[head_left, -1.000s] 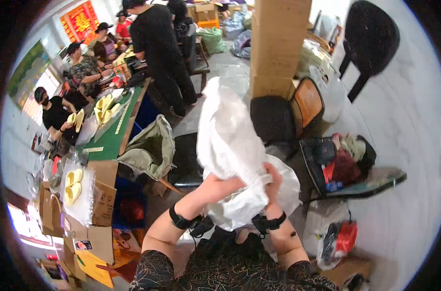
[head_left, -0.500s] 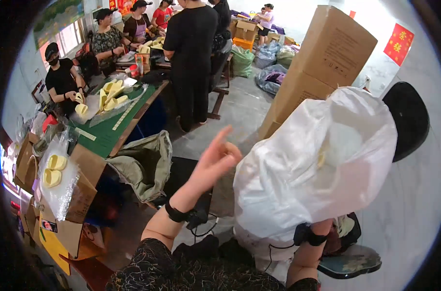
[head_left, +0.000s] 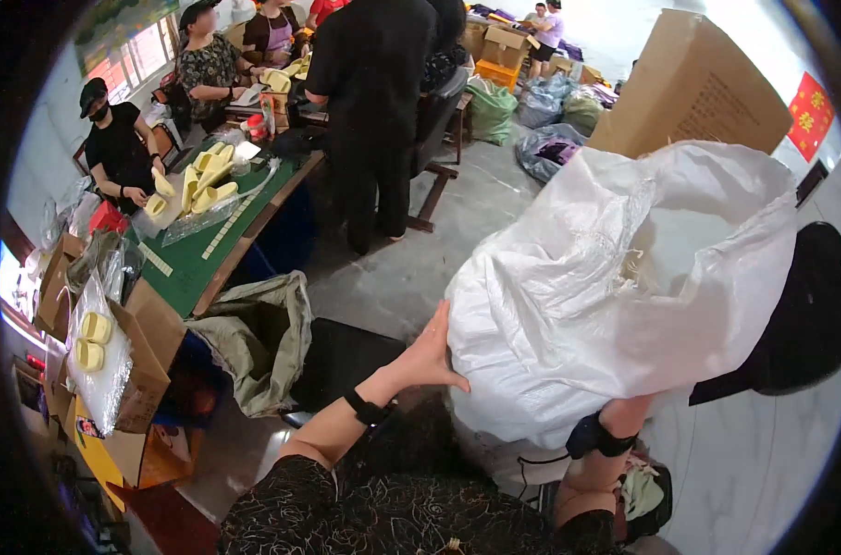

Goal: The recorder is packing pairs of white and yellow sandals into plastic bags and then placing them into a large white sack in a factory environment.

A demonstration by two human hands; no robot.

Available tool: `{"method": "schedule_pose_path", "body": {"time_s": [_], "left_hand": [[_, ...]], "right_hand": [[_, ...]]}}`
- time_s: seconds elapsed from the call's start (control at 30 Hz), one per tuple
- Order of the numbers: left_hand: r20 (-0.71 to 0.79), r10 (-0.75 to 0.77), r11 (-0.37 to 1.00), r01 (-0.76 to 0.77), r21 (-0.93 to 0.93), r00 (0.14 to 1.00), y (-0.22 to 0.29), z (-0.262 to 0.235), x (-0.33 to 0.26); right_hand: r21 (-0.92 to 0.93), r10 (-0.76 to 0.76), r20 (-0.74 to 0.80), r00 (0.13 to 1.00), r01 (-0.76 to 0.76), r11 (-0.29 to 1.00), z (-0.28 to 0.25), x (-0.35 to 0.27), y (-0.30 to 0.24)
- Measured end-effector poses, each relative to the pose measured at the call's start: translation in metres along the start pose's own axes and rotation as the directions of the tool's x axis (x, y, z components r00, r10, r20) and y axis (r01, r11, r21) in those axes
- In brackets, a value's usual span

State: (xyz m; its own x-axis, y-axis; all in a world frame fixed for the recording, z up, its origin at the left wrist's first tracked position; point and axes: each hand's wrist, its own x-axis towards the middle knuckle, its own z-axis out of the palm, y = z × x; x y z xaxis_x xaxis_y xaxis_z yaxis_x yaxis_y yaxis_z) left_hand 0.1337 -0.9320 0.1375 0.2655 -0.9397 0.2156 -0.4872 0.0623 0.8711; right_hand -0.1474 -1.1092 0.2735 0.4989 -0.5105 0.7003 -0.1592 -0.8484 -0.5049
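Observation:
In front of me stands a large white woven sack (head_left: 541, 333), its top gaping and its upper part leaning to the right. My left hand (head_left: 430, 353) lies against the sack's left side, open, with the thumb apart from the fingers. My right hand (head_left: 630, 409) reaches up to the near right side of the sack. White fabric covers its fingers, so I cannot tell whether they grip it. A loose thread tuft (head_left: 631, 264) shows near the sack's mouth; what is inside is hidden.
Left is a green worktable (head_left: 203, 264) with yellow slippers (head_left: 198, 180), where a person in black handles a pair. An olive open bag (head_left: 277, 351) stands beside a black seat (head_left: 346, 356). Brown cartons (head_left: 689, 88) rise behind the sack; a black chair (head_left: 791, 314) stands right.
My left hand has come down from mid-air, pointing, to rest on the sack's left side. The sack's top has spread wider and shifted right. My view has turned slightly.

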Motion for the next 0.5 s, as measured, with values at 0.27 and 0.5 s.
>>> {"method": "schedule_pose_path", "body": {"time_s": [0.27, 0.5], "left_hand": [[-0.13, -0.014, 0.982, -0.011, -0.191, 0.991, -0.031, -0.042, 0.089], [-0.123, -0.143, 0.929, 0.09, -0.36, 0.982, -0.119, -0.11, 0.204]], "right_hand": [[-0.359, 0.162, 0.23, 0.96, -0.072, 0.931, 0.076, 0.089, 0.164], [-0.373, 0.173, 0.098, 0.98, -0.125, 0.919, 0.203, 0.192, 0.245]]}}
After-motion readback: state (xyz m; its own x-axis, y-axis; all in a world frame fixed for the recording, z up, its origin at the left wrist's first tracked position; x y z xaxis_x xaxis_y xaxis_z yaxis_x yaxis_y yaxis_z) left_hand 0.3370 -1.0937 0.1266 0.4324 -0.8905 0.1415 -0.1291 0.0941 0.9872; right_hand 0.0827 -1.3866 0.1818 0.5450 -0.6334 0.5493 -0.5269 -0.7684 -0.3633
